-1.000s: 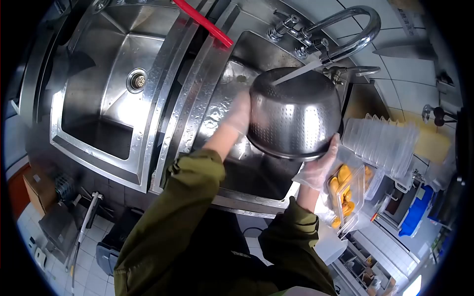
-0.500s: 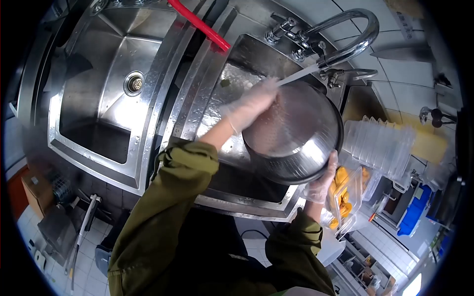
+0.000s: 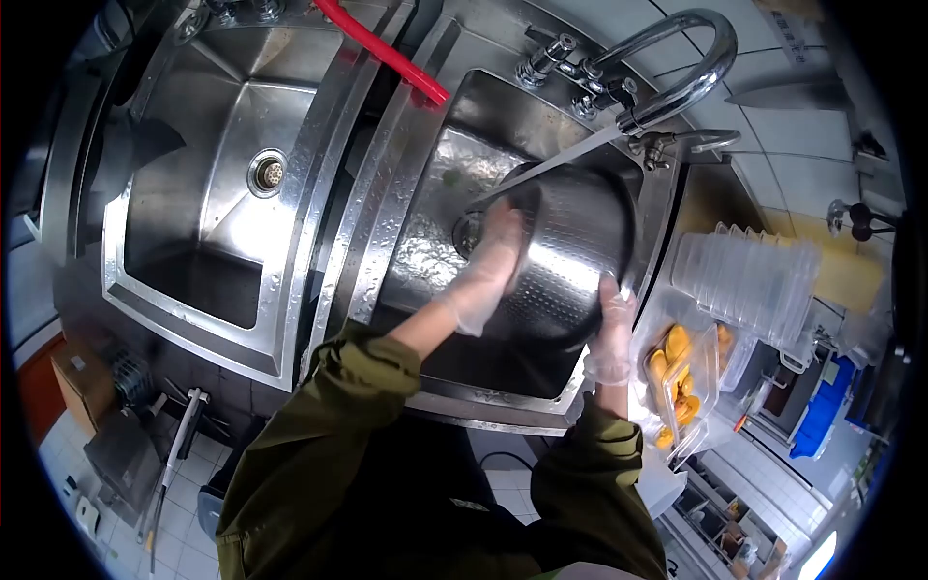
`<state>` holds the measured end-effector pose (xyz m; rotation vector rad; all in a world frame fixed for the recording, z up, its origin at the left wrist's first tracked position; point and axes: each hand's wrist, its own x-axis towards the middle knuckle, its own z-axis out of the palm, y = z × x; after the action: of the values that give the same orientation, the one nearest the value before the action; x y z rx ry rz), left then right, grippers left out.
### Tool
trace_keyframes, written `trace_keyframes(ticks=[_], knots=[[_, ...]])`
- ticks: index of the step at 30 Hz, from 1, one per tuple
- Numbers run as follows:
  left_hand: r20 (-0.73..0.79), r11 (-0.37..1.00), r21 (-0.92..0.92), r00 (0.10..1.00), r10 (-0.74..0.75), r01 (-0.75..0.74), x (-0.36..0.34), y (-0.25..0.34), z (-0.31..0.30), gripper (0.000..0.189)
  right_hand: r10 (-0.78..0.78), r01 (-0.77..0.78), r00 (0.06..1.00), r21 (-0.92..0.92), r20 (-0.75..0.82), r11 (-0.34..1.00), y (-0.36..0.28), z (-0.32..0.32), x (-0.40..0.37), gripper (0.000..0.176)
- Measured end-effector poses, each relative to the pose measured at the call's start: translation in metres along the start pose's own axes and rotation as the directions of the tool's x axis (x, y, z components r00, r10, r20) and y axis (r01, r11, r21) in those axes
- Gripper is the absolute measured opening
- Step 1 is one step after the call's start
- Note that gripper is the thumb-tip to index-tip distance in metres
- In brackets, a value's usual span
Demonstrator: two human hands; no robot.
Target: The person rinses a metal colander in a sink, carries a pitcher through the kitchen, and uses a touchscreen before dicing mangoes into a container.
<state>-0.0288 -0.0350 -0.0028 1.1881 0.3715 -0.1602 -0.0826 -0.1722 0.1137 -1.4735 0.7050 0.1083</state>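
A steel colander (image 3: 580, 261) with rows of small holes is tipped on its side over the right-hand sink (image 3: 425, 227), its base facing left. My right hand (image 3: 611, 338), in a clear plastic glove, grips its rim with the thumb on the outer wall. Also gloved, my left hand (image 3: 491, 266) lies against the base, fingers stretched out and slightly blurred. Water from the curved faucet (image 3: 710, 68) runs down past the upper edge of the colander, near my left fingertips. Part of the rim is hidden behind the colander's body.
A second steel sink (image 3: 217, 193) with a drain is on the left. A red hose (image 3: 387, 48) crosses the divider. To the right stand stacked clear plastic containers (image 3: 744, 280) and a clear tub (image 3: 701, 411) with orange-yellow pieces. A knife (image 3: 788, 97) hangs on the tiled wall.
The colander has tilted, its base turning from facing up to facing left. My left hand has moved down along the base, away from the stream. My right hand keeps its grip on the rim.
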Motion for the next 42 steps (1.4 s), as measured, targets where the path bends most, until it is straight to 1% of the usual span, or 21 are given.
trace_keyframes(ticks=[2, 3, 6, 8, 10, 12, 13, 15, 17, 18, 19, 20, 23, 26, 27, 28, 29, 33, 35, 40, 42], knots=[[-0.039, 0.86, 0.352, 0.912, 0.408, -0.37, -0.01, 0.029, 0.017, 0.053, -0.001, 0.014, 0.999, -0.247, 0.053, 0.969, 0.011, -0.006, 0.01, 0.028], [0.103, 0.54, 0.684, 0.799, 0.593, -0.49, -0.005, 0.031, 0.017, 0.051, -0.011, 0.045, 0.99, -0.243, 0.141, 0.969, 0.003, 0.008, 0.008, 0.018], [0.239, 0.233, 0.892, 0.841, 0.486, -0.388, 0.024, 0.052, 0.016, 0.047, -0.136, 0.371, 0.875, -0.464, 0.465, 0.805, 0.007, 0.019, 0.015, 0.01], [0.193, 0.798, 0.599, 0.954, -0.231, 0.071, 0.048, 0.089, -0.01, 0.043, -0.045, 0.356, 0.865, -0.55, 0.499, 0.755, -0.009, 0.015, 0.007, 0.012], [0.177, 0.743, 0.31, 0.731, -0.659, 0.594, 0.056, 0.096, -0.019, 0.038, -0.05, 0.347, 0.874, -0.549, 0.483, 0.76, -0.009, 0.004, 0.003, 0.013], [0.136, 0.69, 0.701, 0.984, 0.115, -0.177, 0.044, 0.048, -0.014, 0.033, -0.032, 0.3, 0.898, -0.56, 0.438, 0.772, 0.0, -0.007, 0.005, 0.014], [0.259, 0.363, 0.811, 0.838, 0.48, -0.458, 0.028, 0.03, -0.01, 0.031, -0.007, 0.247, 0.922, -0.573, 0.388, 0.782, 0.004, -0.001, 0.005, 0.015], [0.337, 0.123, 0.844, 0.695, 0.635, -0.522, -0.005, 0.048, 0.012, 0.028, 0.059, 0.133, 0.955, -0.598, 0.289, 0.79, 0.012, 0.013, 0.003, 0.015], [0.362, 0.194, 0.757, 0.649, 0.669, -0.623, 0.025, 0.032, 0.01, 0.026, 0.017, 0.175, 0.955, -0.607, 0.297, 0.775, 0.009, 0.007, 0.003, 0.016], [0.374, 0.463, 0.738, 0.869, 0.324, -0.491, 0.034, 0.053, 0.003, 0.03, -0.001, 0.191, 0.955, -0.613, 0.296, 0.767, 0.007, 0.0, 0.001, 0.016], [0.399, 0.649, 0.718, 0.913, -0.087, -0.252, 0.04, 0.075, -0.009, 0.034, -0.014, 0.201, 0.956, -0.621, 0.292, 0.757, 0.005, -0.01, -0.002, 0.016], [0.344, 0.919, 0.3, 0.87, -0.354, 0.255, 0.051, 0.06, -0.019, 0.038, 0.031, 0.152, 0.957, -0.591, 0.288, 0.792, -0.004, -0.022, -0.007, 0.015], [0.32, 0.894, 0.215, 0.836, -0.446, 0.394, 0.053, 0.069, -0.036, 0.04, 0.026, 0.113, 0.95, -0.42, 0.311, 0.901, -0.01, -0.055, -0.014, 0.011], [0.301, 0.814, 0.538, 0.852, -0.428, 0.219, 0.05, 0.054, -0.018, 0.04, -0.052, 0.203, 0.925, -0.374, 0.376, 0.905, -0.003, -0.043, -0.013, 0.011], [0.308, 0.644, 0.756, 0.933, -0.187, -0.121, 0.047, 0.047, -0.002, 0.038, -0.093, 0.238, 0.909, -0.322, 0.407, 0.916, 0.003, -0.036, -0.012, 0.011], [0.276, 0.701, 0.702, 0.955, -0.104, -0.127, 0.041, 0.054, 0.007, 0.039, 0.109, 0.137, 0.943, -0.665, 0.315, 0.734, -0.007, -0.021, -0.011, 0.013], [0.234, 0.752, 0.643, 0.972, -0.013, -0.145, 0.039, 0.064, 0.011, 0.039, 0.075, 0.146, 0.945, -0.618, 0.317, 0.772, -0.006, -0.021, -0.01, 0.01], [0.372, 0.843, -0.037, 0.791, -0.486, 0.536, 0.084, 0.067, -0.015, 0.038, -0.026, 0.113, 0.974, -0.386, 0.225, 0.915, 0.002, -0.037, -0.023, 0.008], [0.562, 0.71, -0.378, 0.757, -0.333, 0.594, 0.101, 0.054, -0.023, 0.04, 0.049, -0.025, 0.993, -0.209, 0.11, 0.978, 0.004, -0.042, -0.033, 0.011], [0.37, 0.822, -0.143, 0.8, -0.472, 0.551, 0.084, 0.067, -0.018, 0.029, -0.055, 0.047, 0.997, -0.121, -0.062, 0.992, 0.034, -0.054, -0.044, 0.019], [0.207, 0.884, 0.031, 0.862, -0.463, 0.467, 0.085, 0.047, -0.014, 0.026, -0.026, 0.031, 0.998, -0.093, 0.058, 0.995, 0.04, -0.065, -0.051, 0.048]])
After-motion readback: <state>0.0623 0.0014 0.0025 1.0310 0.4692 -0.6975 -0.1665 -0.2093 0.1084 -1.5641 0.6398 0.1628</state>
